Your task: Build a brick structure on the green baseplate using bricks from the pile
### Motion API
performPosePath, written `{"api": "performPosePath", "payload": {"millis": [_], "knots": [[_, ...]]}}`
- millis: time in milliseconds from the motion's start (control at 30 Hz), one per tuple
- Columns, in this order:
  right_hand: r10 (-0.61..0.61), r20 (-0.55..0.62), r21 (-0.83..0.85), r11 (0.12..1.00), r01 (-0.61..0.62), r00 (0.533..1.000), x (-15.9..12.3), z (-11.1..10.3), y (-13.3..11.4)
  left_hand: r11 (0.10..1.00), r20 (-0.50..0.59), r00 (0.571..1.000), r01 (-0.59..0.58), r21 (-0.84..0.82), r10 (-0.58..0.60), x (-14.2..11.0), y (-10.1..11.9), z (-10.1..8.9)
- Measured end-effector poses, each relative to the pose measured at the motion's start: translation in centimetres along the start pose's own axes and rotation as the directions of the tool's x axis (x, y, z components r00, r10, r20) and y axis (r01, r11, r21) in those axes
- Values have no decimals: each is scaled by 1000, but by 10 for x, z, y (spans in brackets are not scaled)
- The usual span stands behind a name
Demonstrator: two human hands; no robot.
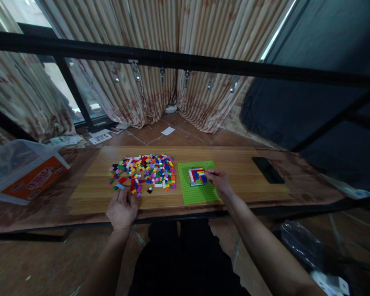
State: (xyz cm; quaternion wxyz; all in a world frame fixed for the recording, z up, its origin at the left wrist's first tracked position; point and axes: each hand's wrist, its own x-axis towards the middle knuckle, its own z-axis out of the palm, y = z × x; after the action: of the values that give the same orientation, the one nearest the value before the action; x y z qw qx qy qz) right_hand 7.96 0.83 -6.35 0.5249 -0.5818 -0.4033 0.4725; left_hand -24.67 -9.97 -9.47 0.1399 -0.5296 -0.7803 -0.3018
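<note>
My left hand (122, 207) rests at the near edge of a spread of loose toy bricks (157, 166) in many colours. Its fingers are curled in and closed, and whatever they hold is hidden. A light blue brick (120, 186) lies right at its fingertips. On a bright green baseplate (193, 194) stands a low square build of bricks (197, 176), white around the edge with red, blue and orange inside. The fingers of my right hand (220, 183) are pinched at the right edge of this build; any brick between them is too small to make out.
A wooden board (240, 164) carries the bricks and baseplate. Toward its right end lies a black phone (268, 169). On the left stands a clear plastic tub (21, 170) with an orange label. A dark metal bar (203, 68) with hanging clips crosses in front of the curtains.
</note>
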Motion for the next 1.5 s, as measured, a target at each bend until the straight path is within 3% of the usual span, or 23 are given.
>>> {"api": "performPosePath", "payload": {"millis": [533, 1200, 1500], "knots": [[-12, -14, -68, 998, 11, 1000, 1, 8, 2, 1000, -2, 1000, -8, -7, 8, 0, 0, 0], [-138, -8, -189, 973, 134, 990, 9, 12, 12, 999, 19, 1000, 18, -34, -17, 0, 1, -1], [-110, -5, -173, 979, 107, 994, 2, 15, 1, 1000, 30, 999, 19, -20, -18, 1, 2, -3]]}}
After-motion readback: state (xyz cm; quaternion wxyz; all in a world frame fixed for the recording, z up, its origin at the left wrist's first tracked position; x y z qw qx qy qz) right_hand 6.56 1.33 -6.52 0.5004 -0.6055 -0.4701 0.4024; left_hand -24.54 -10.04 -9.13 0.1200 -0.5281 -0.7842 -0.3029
